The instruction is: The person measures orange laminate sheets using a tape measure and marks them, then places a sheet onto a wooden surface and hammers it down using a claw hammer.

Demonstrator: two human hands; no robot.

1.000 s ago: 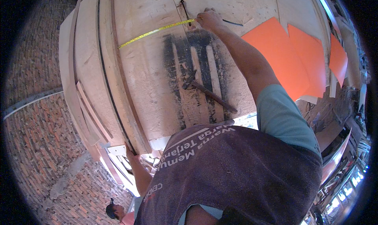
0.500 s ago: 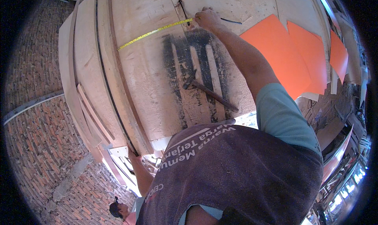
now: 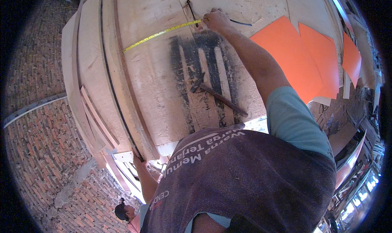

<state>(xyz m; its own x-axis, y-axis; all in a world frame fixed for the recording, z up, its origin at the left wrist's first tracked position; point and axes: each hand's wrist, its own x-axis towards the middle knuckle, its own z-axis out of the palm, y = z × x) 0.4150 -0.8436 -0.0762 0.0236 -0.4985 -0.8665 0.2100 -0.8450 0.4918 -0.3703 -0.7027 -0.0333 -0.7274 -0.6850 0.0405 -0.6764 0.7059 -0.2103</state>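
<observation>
A yellow tape measure [image 3: 163, 32] stretches across the pale wooden worktable, from the edge of a long wooden strip [image 3: 131, 95] on the left. My right hand [image 3: 217, 20] is closed on its right end; the tape's case is hidden there. Beside that hand lie thin black rods [image 3: 241, 23]. At the near end of the wooden strip, by the table's front edge, is my left hand [image 3: 140, 164]; its fingers are mostly hidden. Nearer to me, a hammer [image 3: 220, 98] rests on a black-stained patch of the worktable [image 3: 163, 90], touched by neither hand.
Bright orange sheets [image 3: 286, 49] lie on the right of the table. Long wooden boards and thin slats [image 3: 98, 114] run along its left. A brick wall [image 3: 36, 163] stands further left, with another person [image 3: 124, 212] at lower left. Scrap pieces crowd the far right.
</observation>
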